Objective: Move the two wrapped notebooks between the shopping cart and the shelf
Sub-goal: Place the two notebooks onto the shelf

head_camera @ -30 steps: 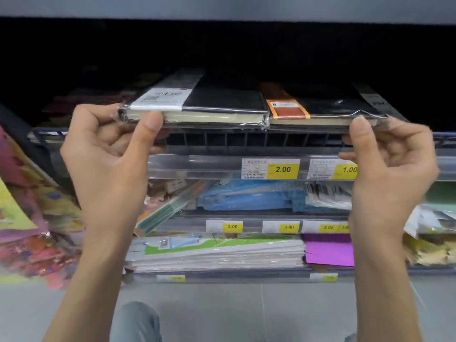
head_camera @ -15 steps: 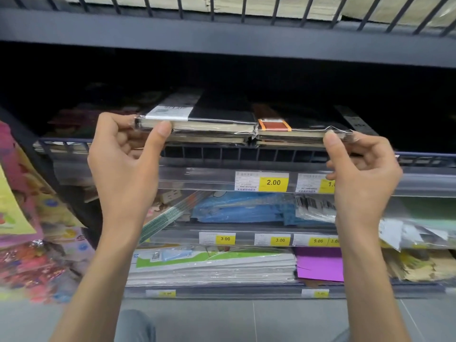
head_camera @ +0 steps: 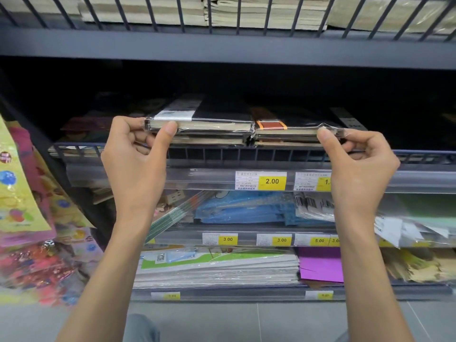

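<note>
Left hand clenched on outer end of left wrapped notebook, thumb pressed on page edge. Right hand pinching outer end of right wrapped notebook, the one with orange band. Notebooks side by side, inner ends touching, level, just above wire front rail of shelf, over similar notebooks stacked beneath; contact with stack unclear. Price tag reading 2.00 on strip below. Purple paper on lowest shelf.
</note>
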Tool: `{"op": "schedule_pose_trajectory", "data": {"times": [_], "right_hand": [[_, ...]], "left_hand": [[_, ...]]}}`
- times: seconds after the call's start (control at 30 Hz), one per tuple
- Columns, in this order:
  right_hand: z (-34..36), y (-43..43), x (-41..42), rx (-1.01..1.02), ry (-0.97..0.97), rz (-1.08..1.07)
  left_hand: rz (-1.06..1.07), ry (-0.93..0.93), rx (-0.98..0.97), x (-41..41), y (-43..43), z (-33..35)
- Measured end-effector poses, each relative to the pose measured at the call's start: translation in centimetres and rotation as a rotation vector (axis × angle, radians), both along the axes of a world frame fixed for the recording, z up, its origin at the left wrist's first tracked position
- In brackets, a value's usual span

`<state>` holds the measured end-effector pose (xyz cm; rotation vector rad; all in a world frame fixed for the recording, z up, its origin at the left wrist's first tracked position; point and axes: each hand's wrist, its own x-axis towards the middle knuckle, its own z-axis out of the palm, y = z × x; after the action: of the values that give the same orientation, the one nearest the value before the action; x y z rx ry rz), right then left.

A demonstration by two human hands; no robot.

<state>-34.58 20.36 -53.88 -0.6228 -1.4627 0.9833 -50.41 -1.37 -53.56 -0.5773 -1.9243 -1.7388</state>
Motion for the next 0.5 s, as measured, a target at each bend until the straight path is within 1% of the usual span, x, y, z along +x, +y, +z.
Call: {"op": "schedule_pose_trajectory", "data": {"times": [0.17,0.5], "right_hand": [[-0.02,0.3,-0.38,-0.009,0.018,0.009],[-0.1,0.85,-0.76,-0.037,-0.025,-0.008]], "left_hand": [[0.026,0.0,-0.018,-0.35,0.07,0.03],[0.054,0.015,-0.084,-0.63,0.13,0.07]]}}
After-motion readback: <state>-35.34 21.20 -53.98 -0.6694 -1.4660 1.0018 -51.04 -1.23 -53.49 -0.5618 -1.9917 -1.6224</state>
